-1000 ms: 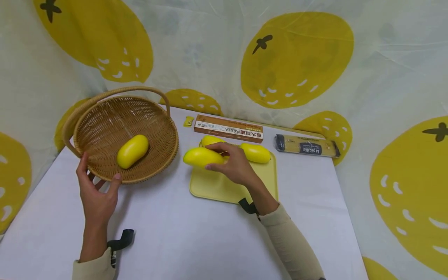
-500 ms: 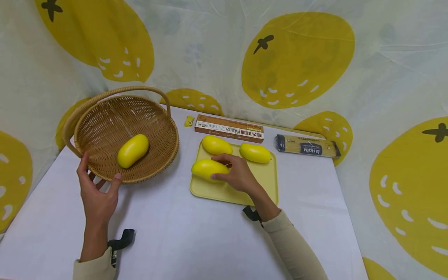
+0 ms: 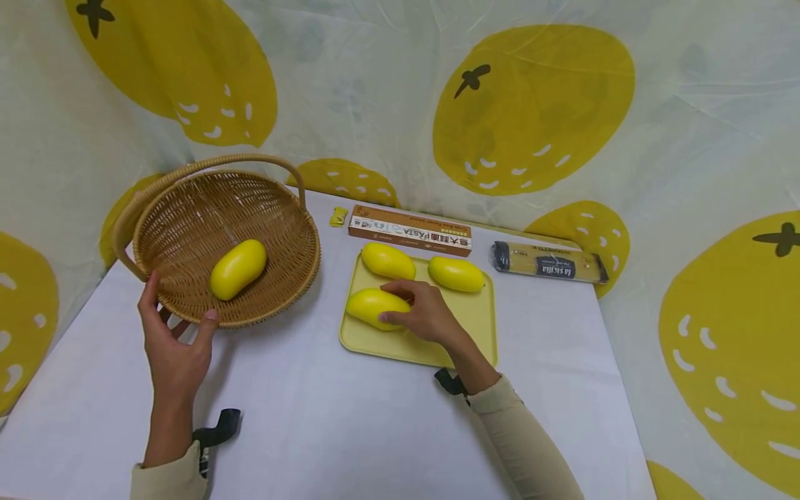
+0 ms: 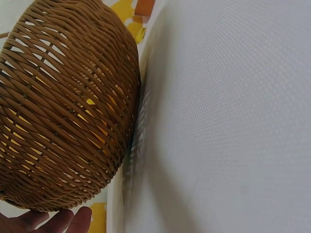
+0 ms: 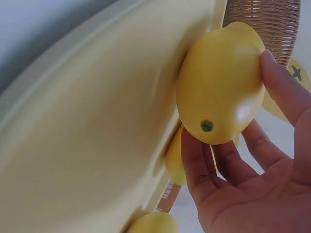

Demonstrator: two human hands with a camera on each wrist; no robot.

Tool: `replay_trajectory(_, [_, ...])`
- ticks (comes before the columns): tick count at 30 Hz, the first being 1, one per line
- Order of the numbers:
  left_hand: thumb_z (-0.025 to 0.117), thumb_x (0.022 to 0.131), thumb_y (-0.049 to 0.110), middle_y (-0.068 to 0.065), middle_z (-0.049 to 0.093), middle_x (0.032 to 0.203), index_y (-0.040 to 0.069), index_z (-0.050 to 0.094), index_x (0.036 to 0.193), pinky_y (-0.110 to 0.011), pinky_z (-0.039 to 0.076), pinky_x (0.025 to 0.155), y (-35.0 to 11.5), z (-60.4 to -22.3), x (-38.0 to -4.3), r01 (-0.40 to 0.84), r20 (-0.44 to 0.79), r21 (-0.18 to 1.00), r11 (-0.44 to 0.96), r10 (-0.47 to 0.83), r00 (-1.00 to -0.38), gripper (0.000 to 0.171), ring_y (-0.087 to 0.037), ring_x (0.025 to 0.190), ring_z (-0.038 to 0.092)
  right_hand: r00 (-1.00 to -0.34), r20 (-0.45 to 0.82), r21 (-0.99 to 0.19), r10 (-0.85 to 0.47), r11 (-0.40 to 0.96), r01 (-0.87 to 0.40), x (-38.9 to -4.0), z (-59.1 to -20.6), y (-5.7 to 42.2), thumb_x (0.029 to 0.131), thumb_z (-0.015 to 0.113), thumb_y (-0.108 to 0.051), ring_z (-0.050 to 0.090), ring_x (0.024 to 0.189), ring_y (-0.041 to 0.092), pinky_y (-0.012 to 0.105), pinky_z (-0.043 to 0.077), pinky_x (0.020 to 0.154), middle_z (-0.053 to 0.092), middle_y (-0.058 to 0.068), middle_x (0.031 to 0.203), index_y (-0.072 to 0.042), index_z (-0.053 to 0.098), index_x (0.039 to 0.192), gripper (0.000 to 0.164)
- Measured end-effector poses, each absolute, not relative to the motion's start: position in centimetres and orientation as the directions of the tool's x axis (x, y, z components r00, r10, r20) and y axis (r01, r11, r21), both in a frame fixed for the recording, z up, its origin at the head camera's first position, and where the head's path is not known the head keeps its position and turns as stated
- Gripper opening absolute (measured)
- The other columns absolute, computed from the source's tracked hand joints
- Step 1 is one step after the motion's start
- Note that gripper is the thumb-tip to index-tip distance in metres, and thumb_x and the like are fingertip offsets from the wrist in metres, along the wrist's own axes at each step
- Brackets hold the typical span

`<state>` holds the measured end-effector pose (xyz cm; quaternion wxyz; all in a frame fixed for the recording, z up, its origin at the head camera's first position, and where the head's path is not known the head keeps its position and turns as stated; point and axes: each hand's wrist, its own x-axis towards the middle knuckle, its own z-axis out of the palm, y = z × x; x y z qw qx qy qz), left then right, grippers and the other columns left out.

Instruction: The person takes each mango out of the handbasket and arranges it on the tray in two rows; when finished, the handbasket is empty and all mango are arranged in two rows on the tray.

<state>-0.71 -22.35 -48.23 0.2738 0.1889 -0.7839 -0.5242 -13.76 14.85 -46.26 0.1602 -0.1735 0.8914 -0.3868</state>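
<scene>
My right hand [image 3: 425,310] holds a yellow mango [image 3: 373,306] between thumb and fingers, low over the left part of a pale yellow tray [image 3: 369,342]. In the right wrist view this mango [image 5: 221,82] shows a dark green stem spot toward the camera. Two more mangoes, one at the back left [image 3: 387,260] and one at the back right [image 3: 456,273], lie on the tray. My left hand [image 3: 178,354] grips the near left rim of a brown wicker basket [image 3: 281,292], which tilts toward me. Inside it lies another mango [image 3: 238,270]. Fingertips [image 4: 80,221] touch the basket's underside in the left wrist view.
Behind the tray lies a brown pasta box [image 3: 409,230], with a small yellow packet [image 3: 338,217] at its left. A bag of spaghetti [image 3: 548,261] lies at the back right. The basket's tall handle [image 3: 231,160] arches up. A fruit-print cloth [image 3: 375,83] hangs behind the white table [image 3: 300,417].
My right hand has brought its mango down and slightly right, from above the tray's left edge to low over the tray. The left hand and basket stay put.
</scene>
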Motion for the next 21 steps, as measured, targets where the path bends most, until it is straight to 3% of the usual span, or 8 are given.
replay_trajectory(12, [0.075,0.091,0.007,0.005,0.029,0.173,0.030,0.024,0.168,-0.026,0.043,0.112,-22.3,-48.3,-0.6,-0.005,0.236,0.924,0.382,-0.582,-0.778,0.096,-0.031,0.149,0.042,-0.910,-0.116,-0.736,-0.398,0.650,-0.190,-14.2,-46.1,14.1,0.088,0.088,-0.032,0.066,0.116,0.023,0.044,0.053,0.106,0.075,0.000,0.131,-0.015,0.073,0.135,0.052])
replay_trajectory(21, [0.074,0.091,0.006,0.004,0.029,0.173,0.029,0.024,0.168,-0.025,0.043,0.111,-22.3,-48.3,-0.7,0.001,0.243,0.923,0.385,-0.580,-0.778,0.095,-0.031,0.148,0.043,-0.922,-0.074,-0.737,-0.379,0.644,-0.206,-14.4,-45.0,14.2,0.088,0.088,-0.034,0.066,0.127,0.027,0.050,0.051,0.112,0.075,0.001,0.133,-0.017,0.074,0.134,0.051])
